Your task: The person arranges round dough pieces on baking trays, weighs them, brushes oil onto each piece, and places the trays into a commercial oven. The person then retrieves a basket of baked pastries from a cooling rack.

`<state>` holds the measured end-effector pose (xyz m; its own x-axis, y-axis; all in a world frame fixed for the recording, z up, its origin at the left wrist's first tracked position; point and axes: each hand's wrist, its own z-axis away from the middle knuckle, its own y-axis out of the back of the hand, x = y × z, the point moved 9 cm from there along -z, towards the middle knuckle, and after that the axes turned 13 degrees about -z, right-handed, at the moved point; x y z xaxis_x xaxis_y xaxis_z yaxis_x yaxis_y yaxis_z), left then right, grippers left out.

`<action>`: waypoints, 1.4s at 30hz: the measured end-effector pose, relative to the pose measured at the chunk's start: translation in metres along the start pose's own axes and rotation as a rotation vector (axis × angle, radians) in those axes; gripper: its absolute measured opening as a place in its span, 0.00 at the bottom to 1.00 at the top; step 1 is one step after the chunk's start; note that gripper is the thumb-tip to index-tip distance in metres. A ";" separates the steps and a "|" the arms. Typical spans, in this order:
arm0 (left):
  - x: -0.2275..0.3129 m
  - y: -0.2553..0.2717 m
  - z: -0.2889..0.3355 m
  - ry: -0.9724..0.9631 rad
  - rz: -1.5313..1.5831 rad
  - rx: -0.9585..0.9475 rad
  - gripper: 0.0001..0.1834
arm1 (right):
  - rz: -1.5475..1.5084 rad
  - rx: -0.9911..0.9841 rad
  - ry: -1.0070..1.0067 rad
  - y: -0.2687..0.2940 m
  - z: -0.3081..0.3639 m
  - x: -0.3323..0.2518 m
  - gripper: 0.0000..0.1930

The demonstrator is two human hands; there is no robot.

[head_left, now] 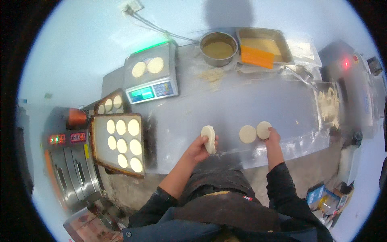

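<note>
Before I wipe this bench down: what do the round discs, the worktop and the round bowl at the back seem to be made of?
The discs look like raw dough: pale, matte, and the one in the left hand bends softly. The worktop seems to be brushed metal, grey with dull reflections and floury dust. The bowl looks like shiny steel, with a bright rim.

You have seven pale round dough discs (pixel 122 143) on the near brown baking tray (pixel 96 161), three visible on the second brown tray (pixel 101 103) behind it, two on the grey digital scale (pixel 150 93), two on the grey steel worktable (pixel 225 101), and one in your left hand (pixel 198 148). One round steel bowl (pixel 218 48), one rectangular steel pan (pixel 264 45).
</note>
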<state>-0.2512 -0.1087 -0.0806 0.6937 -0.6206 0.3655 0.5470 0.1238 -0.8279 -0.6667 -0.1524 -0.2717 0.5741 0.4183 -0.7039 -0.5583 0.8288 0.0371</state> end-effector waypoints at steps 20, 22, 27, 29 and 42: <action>0.231 0.256 0.420 -0.513 -0.631 1.397 0.25 | 0.406 -0.571 0.167 -0.056 0.047 -0.025 0.25; 0.254 0.310 0.461 -0.574 -0.494 1.378 0.22 | 0.513 -0.547 0.288 -0.052 0.057 -0.045 0.25; 0.278 0.433 0.537 -0.501 -0.578 1.372 0.17 | 0.375 -0.591 0.352 -0.096 0.143 -0.058 0.26; 0.277 0.467 0.544 -0.319 -0.741 1.436 0.20 | 0.446 -0.663 0.334 -0.144 0.206 -0.053 0.26; 0.307 0.396 0.591 -0.200 -1.329 1.652 0.29 | 1.163 -1.970 0.412 -0.530 0.845 0.478 0.23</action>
<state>0.4555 0.2074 -0.0449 -0.3892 -0.8335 0.3921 0.3575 0.2557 0.8982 0.4098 -0.0782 -0.0287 -0.2662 -0.0013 -0.9639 -0.2830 -0.9558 0.0795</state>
